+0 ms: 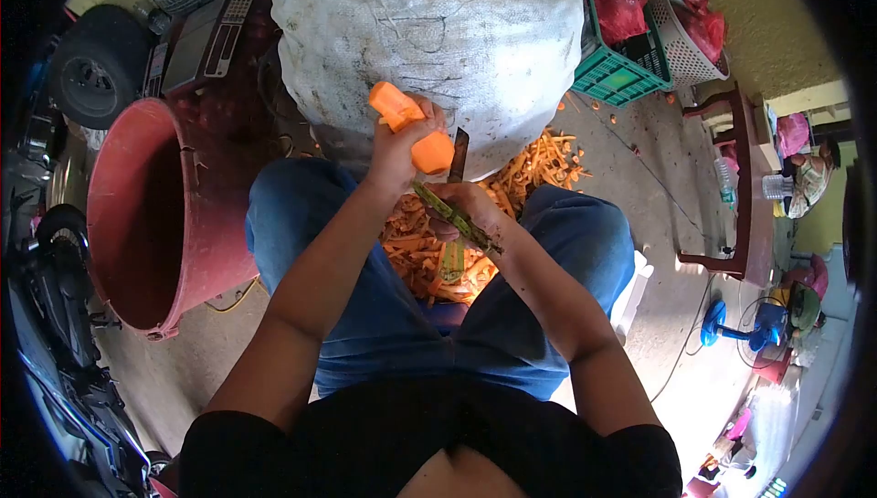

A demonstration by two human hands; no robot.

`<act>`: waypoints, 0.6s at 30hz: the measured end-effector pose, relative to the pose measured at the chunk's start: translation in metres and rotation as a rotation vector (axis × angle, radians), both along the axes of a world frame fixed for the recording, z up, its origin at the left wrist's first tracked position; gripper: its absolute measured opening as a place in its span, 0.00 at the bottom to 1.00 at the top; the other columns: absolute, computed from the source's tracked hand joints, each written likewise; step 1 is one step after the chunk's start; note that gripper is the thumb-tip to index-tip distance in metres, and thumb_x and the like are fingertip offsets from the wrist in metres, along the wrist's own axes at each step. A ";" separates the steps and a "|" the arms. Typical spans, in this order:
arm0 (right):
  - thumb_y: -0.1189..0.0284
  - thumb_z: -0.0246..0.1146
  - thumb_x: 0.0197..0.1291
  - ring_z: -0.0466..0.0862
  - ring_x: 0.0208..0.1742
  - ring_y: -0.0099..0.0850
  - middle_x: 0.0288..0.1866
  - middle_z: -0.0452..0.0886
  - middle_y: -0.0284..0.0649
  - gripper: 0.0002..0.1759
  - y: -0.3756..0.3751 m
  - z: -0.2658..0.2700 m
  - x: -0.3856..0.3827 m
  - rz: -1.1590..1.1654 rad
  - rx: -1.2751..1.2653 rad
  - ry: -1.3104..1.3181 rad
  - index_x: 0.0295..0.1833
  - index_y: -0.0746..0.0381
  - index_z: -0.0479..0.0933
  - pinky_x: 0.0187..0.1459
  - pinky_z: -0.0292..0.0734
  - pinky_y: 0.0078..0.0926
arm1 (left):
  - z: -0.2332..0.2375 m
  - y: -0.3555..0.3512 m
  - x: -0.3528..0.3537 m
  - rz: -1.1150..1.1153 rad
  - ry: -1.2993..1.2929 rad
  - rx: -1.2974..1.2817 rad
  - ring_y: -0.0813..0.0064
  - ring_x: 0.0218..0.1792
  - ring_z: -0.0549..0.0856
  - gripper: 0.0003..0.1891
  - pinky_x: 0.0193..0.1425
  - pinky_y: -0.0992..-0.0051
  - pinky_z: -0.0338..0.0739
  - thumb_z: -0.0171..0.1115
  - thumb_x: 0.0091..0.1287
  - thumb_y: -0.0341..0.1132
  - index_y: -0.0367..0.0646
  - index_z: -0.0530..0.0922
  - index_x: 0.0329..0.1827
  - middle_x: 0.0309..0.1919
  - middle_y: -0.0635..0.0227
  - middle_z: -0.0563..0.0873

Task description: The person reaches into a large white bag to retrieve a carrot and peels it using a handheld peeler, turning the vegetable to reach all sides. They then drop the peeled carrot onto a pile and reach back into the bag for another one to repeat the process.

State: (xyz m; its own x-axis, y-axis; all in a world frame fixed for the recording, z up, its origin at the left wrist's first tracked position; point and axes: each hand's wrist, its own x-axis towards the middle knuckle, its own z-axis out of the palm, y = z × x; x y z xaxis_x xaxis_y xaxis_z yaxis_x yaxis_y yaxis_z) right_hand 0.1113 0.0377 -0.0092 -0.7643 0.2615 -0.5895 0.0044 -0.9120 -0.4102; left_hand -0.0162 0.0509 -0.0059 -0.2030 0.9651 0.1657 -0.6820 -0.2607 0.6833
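Note:
In my left hand [402, 143] is a thick, bright orange peeled carrot [433, 153], its far end sticking out above the fingers. My right hand [470, 210] is closed around a knife [459, 153] with a dark, flat blade pointing up beside the carrot. A mottled green-yellow strip [457, 217] runs slantwise across the right hand, and part of the grip is hidden by the fingers. Below both hands, between the knees, lies a heap of orange peelings [411, 256].
A large, full white sack [429, 41] stands right in front. To the left is a tall red bin [187, 224]. A green crate [630, 78] and a white basket [681, 46] sit at the back right. More peelings [553, 164] spread across the floor beside the sack.

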 end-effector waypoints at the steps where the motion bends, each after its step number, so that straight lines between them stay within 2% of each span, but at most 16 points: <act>1: 0.66 0.43 0.57 0.57 0.08 0.20 0.10 0.59 0.30 0.12 0.003 -0.004 0.002 0.023 0.068 -0.058 0.25 0.59 0.64 0.12 0.51 0.15 | -0.001 0.000 -0.002 -0.002 0.003 0.001 0.74 0.28 0.72 0.06 0.35 0.76 0.67 0.54 0.48 0.23 0.40 0.67 0.27 0.22 0.66 0.71; 3: 0.65 0.45 0.57 0.59 0.08 0.21 0.10 0.61 0.32 0.12 0.007 -0.004 0.006 0.035 0.135 -0.117 0.25 0.59 0.65 0.12 0.53 0.16 | -0.005 0.002 -0.003 -0.127 -0.063 0.068 0.73 0.36 0.69 0.09 0.46 0.73 0.62 0.53 0.47 0.26 0.41 0.66 0.31 0.28 0.67 0.69; 4: 0.65 0.47 0.56 0.62 0.09 0.22 0.12 0.64 0.32 0.11 0.009 0.001 0.007 -0.025 0.208 -0.179 0.27 0.60 0.66 0.13 0.56 0.17 | -0.005 0.003 -0.002 -0.132 -0.062 0.069 0.73 0.36 0.69 0.09 0.46 0.73 0.62 0.53 0.47 0.26 0.41 0.66 0.31 0.28 0.67 0.69; 6: 0.65 0.49 0.56 0.66 0.11 0.23 0.15 0.67 0.33 0.11 0.015 0.000 0.010 -0.087 0.282 -0.237 0.29 0.61 0.68 0.14 0.60 0.17 | -0.003 0.004 -0.001 -0.172 0.189 0.141 0.74 0.42 0.67 0.11 0.52 0.72 0.59 0.55 0.47 0.25 0.44 0.65 0.33 0.34 0.67 0.68; 8: 0.72 0.54 0.52 0.72 0.22 0.23 0.25 0.72 0.33 0.09 0.024 -0.012 0.017 -0.259 0.394 -0.159 0.39 0.65 0.70 0.24 0.67 0.18 | 0.002 0.001 0.004 -0.188 0.237 0.109 0.75 0.44 0.66 0.12 0.53 0.72 0.58 0.55 0.47 0.25 0.44 0.65 0.34 0.36 0.67 0.67; 11: 0.72 0.54 0.52 0.72 0.27 0.21 0.31 0.72 0.33 0.11 0.029 -0.003 0.024 -0.256 0.433 -0.155 0.41 0.65 0.69 0.27 0.67 0.16 | 0.002 0.002 0.005 -0.214 0.322 0.103 0.75 0.48 0.65 0.13 0.56 0.72 0.57 0.57 0.49 0.25 0.46 0.65 0.36 0.41 0.67 0.66; 13: 0.73 0.53 0.53 0.73 0.27 0.22 0.31 0.73 0.33 0.10 0.033 -0.001 0.027 -0.216 0.438 -0.173 0.41 0.65 0.69 0.28 0.67 0.17 | 0.005 0.002 0.004 -0.132 0.600 0.136 0.78 0.48 0.68 0.15 0.51 0.78 0.64 0.58 0.50 0.25 0.44 0.67 0.41 0.43 0.69 0.68; 14: 0.73 0.53 0.52 0.73 0.27 0.22 0.30 0.73 0.34 0.10 0.033 0.002 0.027 -0.294 0.488 -0.149 0.41 0.65 0.69 0.27 0.67 0.17 | 0.009 0.000 0.002 -0.130 0.599 0.138 0.78 0.48 0.68 0.15 0.51 0.78 0.64 0.58 0.50 0.25 0.44 0.67 0.41 0.43 0.69 0.68; 15: 0.73 0.53 0.52 0.73 0.26 0.22 0.29 0.73 0.34 0.10 0.034 0.004 0.028 -0.372 0.537 -0.125 0.40 0.66 0.69 0.27 0.67 0.17 | 0.014 -0.004 -0.001 -0.196 0.604 0.095 0.78 0.50 0.67 0.19 0.52 0.78 0.64 0.59 0.50 0.25 0.44 0.66 0.45 0.45 0.69 0.68; 16: 0.74 0.53 0.52 0.74 0.27 0.23 0.30 0.74 0.36 0.11 0.041 -0.006 0.033 -0.339 0.522 -0.178 0.41 0.67 0.69 0.27 0.67 0.18 | 0.018 -0.008 -0.005 -0.263 0.608 0.050 0.77 0.51 0.67 0.23 0.52 0.77 0.65 0.60 0.50 0.24 0.44 0.65 0.50 0.48 0.68 0.68; 17: 0.74 0.53 0.52 0.74 0.27 0.23 0.30 0.74 0.36 0.11 0.044 -0.008 0.035 -0.336 0.522 -0.179 0.41 0.67 0.69 0.27 0.67 0.18 | 0.022 -0.011 -0.008 -0.260 0.606 0.049 0.77 0.51 0.67 0.23 0.52 0.77 0.65 0.60 0.50 0.24 0.44 0.65 0.50 0.48 0.68 0.68; 18: 0.75 0.53 0.52 0.74 0.28 0.23 0.31 0.74 0.36 0.11 0.046 -0.008 0.037 -0.363 0.558 -0.164 0.41 0.67 0.69 0.28 0.68 0.17 | 0.026 -0.013 -0.012 -0.343 0.463 -0.008 0.77 0.52 0.67 0.26 0.53 0.76 0.65 0.60 0.49 0.25 0.44 0.63 0.53 0.49 0.68 0.67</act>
State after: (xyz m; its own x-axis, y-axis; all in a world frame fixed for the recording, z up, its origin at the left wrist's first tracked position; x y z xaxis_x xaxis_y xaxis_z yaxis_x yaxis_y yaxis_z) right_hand 0.1480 0.0837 -0.0168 -0.4827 0.7827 -0.3929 -0.1596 -0.5197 -0.8393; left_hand -0.0285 0.0376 0.0204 0.2140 0.9644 0.1551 -0.3562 -0.0708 0.9317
